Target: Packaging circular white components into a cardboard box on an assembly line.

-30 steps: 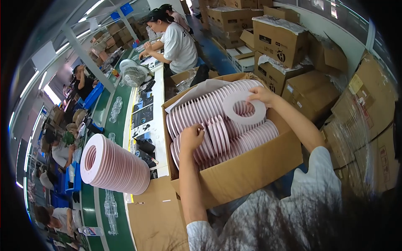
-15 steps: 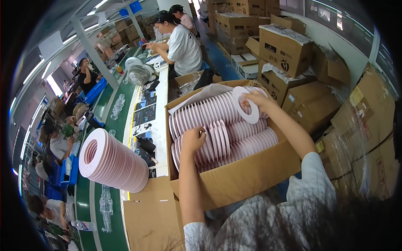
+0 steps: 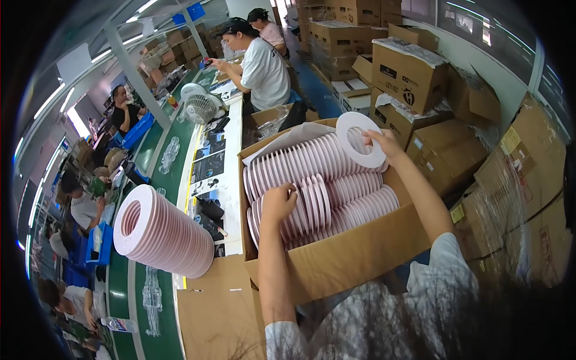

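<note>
My right hand [image 3: 384,144] pinches the edge of a flat white ring [image 3: 369,161], lifted above the far right of an open cardboard box [image 3: 342,252]. Rows of similar pale pinkish-white rings [image 3: 294,163] stand on edge inside the box. At the near left of those rows rests my left hand [image 3: 279,203], fingers curled in against the rings; its fingertips are partly hidden, so what they grip is unclear. Left of the box stands a tall leaning stack of the same rings [image 3: 174,234].
A green conveyor [image 3: 171,183] runs along the left with clear plastic trays [image 3: 152,300] on it. A white fan [image 3: 201,105] stands beyond. Co-workers sit farther off, one in a white shirt [image 3: 264,75]. Cardboard cartons [image 3: 408,75] pile up at right.
My right hand has raised the ring upward and slightly right, away from the row. My left hand stays nearly in place.
</note>
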Action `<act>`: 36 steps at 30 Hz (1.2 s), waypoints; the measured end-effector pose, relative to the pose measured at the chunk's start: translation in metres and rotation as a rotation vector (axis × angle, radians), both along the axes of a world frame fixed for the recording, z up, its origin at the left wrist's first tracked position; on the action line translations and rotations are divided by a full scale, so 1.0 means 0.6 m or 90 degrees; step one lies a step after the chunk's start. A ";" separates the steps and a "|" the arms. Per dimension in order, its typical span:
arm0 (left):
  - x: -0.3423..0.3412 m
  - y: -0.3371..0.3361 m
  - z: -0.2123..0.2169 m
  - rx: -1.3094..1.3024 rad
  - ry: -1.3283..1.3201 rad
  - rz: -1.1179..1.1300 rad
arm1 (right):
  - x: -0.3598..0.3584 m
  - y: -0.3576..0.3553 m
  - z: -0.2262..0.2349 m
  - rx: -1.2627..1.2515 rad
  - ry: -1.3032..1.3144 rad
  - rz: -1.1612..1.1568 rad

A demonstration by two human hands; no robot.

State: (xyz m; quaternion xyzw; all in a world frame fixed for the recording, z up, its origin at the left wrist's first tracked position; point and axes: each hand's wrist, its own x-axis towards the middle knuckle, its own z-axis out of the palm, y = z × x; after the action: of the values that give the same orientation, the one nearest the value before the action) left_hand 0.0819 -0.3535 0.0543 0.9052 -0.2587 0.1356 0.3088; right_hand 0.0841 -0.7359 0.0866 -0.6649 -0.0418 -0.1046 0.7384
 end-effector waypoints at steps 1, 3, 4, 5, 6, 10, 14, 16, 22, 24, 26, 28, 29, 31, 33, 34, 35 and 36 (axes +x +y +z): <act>0.002 0.004 -0.003 -0.002 0.004 -0.004 | -0.002 0.007 -0.002 0.012 -0.017 -0.024; 0.004 0.006 -0.005 -0.008 0.009 -0.002 | -0.014 0.016 0.002 0.067 -0.100 -0.017; 0.002 0.008 -0.006 0.002 0.011 0.000 | -0.027 0.035 0.020 0.065 -0.097 -0.009; 0.001 0.010 -0.007 0.012 0.013 0.002 | -0.040 0.054 0.040 0.145 -0.140 0.036; 0.003 0.012 -0.010 0.010 0.015 0.005 | -0.053 0.068 0.057 0.226 -0.184 0.076; 0.008 0.011 -0.014 0.024 -0.005 -0.001 | -0.035 0.043 0.051 0.060 -0.006 0.079; 0.004 0.000 -0.009 0.011 0.011 -0.010 | -0.003 0.029 0.020 -0.100 0.102 -0.089; 0.003 0.007 -0.010 0.017 0.021 0.000 | -0.001 0.049 0.040 -0.121 0.095 -0.133; -0.005 0.000 0.004 -0.001 0.010 -0.014 | 0.023 0.025 0.030 -0.836 -0.624 -0.455; 0.002 0.009 -0.002 0.002 -0.010 -0.009 | 0.028 0.013 -0.018 -0.884 -0.526 -0.241; 0.004 0.012 -0.014 0.000 -0.035 -0.007 | 0.042 0.007 -0.032 -1.093 -0.374 0.040; -0.004 0.001 -0.009 -0.005 0.015 -0.024 | 0.057 0.005 -0.044 -0.907 -0.472 -0.178; 0.006 -0.021 0.012 0.024 0.025 -0.015 | 0.063 -0.026 -0.051 -0.893 -0.391 -0.123; 0.007 -0.003 0.004 0.018 0.035 -0.011 | 0.056 -0.001 -0.069 -0.852 -0.304 -0.053; 0.001 0.016 0.002 0.011 0.016 0.011 | 0.056 0.025 -0.043 -0.859 -0.509 -0.204; -0.007 0.013 -0.001 0.004 0.011 -0.014 | 0.056 0.029 -0.040 -0.858 -0.607 -0.282; 0.013 0.014 0.010 -0.009 0.018 0.003 | 0.059 0.041 -0.043 -0.836 -0.518 -0.281; 0.002 0.008 0.010 -0.021 0.048 0.003 | 0.038 0.031 -0.068 -0.838 -0.497 -0.273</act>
State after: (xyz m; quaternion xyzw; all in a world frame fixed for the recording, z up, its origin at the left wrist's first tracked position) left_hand 0.0833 -0.3488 0.0600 0.9050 -0.2421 0.1067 0.3330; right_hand 0.1069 -0.7175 0.0460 -0.8736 -0.2220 -0.4237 0.0898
